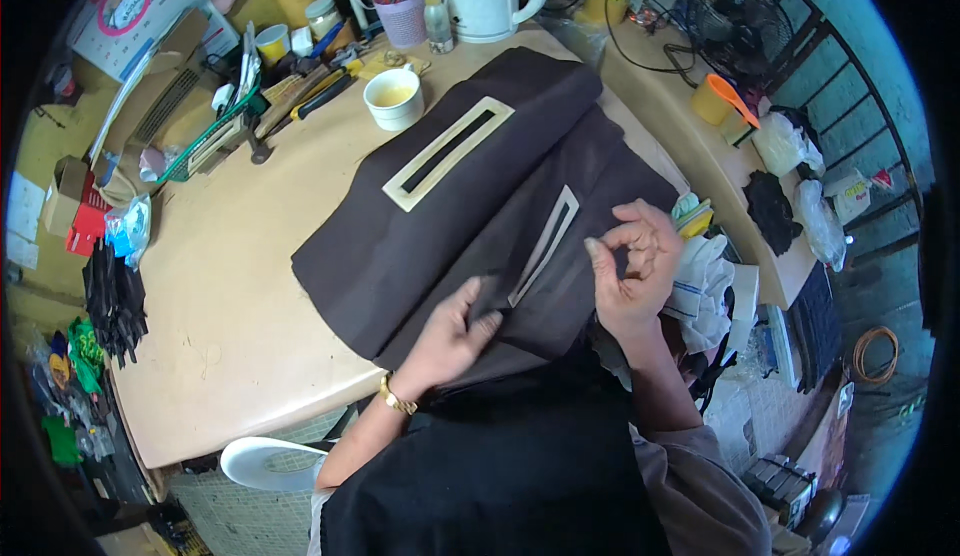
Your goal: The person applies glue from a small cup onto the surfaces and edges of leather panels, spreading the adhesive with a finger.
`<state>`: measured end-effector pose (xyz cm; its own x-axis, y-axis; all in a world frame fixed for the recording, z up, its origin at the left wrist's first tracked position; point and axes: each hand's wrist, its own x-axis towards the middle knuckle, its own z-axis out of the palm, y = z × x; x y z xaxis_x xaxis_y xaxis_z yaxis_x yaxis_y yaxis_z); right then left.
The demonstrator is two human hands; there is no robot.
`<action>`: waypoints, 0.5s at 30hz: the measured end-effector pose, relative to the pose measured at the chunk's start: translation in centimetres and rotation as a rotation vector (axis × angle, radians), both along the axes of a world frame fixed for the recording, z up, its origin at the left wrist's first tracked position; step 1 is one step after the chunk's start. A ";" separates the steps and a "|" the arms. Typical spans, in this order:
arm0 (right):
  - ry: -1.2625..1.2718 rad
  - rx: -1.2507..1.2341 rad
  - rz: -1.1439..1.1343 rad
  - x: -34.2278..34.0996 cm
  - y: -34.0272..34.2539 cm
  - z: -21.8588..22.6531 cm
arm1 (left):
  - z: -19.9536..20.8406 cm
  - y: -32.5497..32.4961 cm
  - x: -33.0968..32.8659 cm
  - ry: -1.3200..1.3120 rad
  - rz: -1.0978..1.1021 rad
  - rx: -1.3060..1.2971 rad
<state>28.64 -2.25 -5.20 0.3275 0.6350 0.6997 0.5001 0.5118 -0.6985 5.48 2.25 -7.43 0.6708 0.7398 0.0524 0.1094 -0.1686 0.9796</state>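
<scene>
Two dark brown cloth pieces lie on the table, the nearer cloth [545, 331] overlapping the farther cloth [345, 261]. A cream strip frame [405, 193] with a long slot sits on the farther piece. On the nearer one is a narrower pale slotted strip [568, 211]. My left hand [445, 341], a gold-coloured watch [397, 396] at its wrist, has a blurred bit of the nearer cloth between thumb and fingers. My right hand [637, 271] is raised over the cloth's right side, fingers curled, thumb apart from the forefinger; I see nothing in it.
Along the table's back stand a white cup [394, 99], a small bottle [438, 26], a purple basket [400, 21] and a white kettle [480, 1]. Tools such as a hammer [259, 146] lie at the back left. A black fan [740, 28] stands far right.
</scene>
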 end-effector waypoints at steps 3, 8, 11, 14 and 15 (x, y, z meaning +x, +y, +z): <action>-0.141 0.010 -0.145 1.8 0.0 1.2 | 2.5 -1.6 1.0 0.297 -0.037 0.555; -0.295 -0.040 -0.119 3.8 -0.3 1.6 | 4.0 -1.3 1.3 0.254 -0.203 0.796; -0.473 -0.069 -0.117 3.8 -0.1 3.0 | 3.2 -1.7 1.3 0.189 -0.323 0.693; -0.478 -0.092 -0.149 4.1 0.1 3.3 | 3.5 -2.0 0.6 0.185 -0.199 0.493; -0.469 -0.087 -0.173 4.2 0.2 3.2 | 3.5 -2.2 0.2 0.147 -0.099 0.412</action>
